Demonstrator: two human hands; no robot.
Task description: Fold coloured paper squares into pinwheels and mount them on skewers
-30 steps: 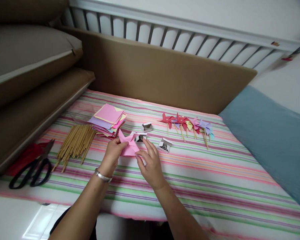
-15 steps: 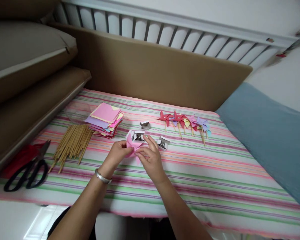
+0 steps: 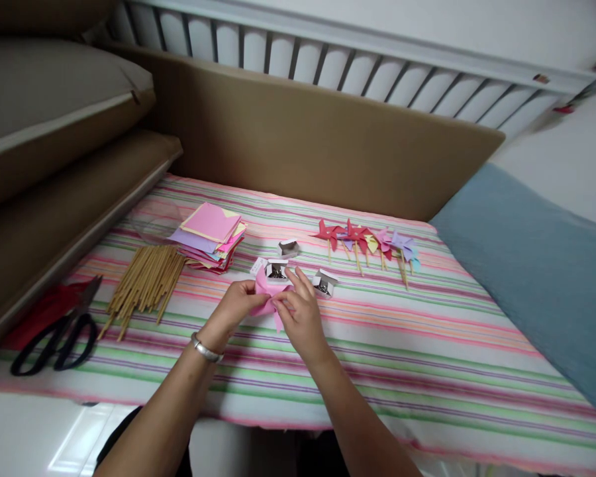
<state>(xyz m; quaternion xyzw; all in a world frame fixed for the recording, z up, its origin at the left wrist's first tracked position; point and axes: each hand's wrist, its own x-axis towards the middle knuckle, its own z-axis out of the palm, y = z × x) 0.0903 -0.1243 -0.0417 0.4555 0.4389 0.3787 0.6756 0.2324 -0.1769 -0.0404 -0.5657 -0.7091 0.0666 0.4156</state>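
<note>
A pink paper pinwheel (image 3: 265,285), without a stick that I can see, is held between both hands over the striped cloth. My left hand (image 3: 237,306) pinches its left side between thumb and fingers. At its centre, my right hand (image 3: 300,315) closes thumb and forefinger, while the other fingers reach up and out. Whatever tiny piece may be in that right pinch is too small to make out. Just beyond the pinwheel stands a small white box (image 3: 277,270) with dark metallic bits inside. A similar open box (image 3: 324,283) lies right of my right hand.
A third small box (image 3: 289,248) sits farther back. Left are stacked coloured paper squares (image 3: 209,225), bamboo sticks (image 3: 144,285) and black-handled scissors (image 3: 62,338) beside red material (image 3: 34,318). Several finished pinwheels (image 3: 357,235) lie at the back right. A brown board (image 3: 302,139) borders the back.
The pink pinwheel has turned slightly in my hands, and its lower tip has shifted a little right. Both hands keep nearly the same grip and place.
</note>
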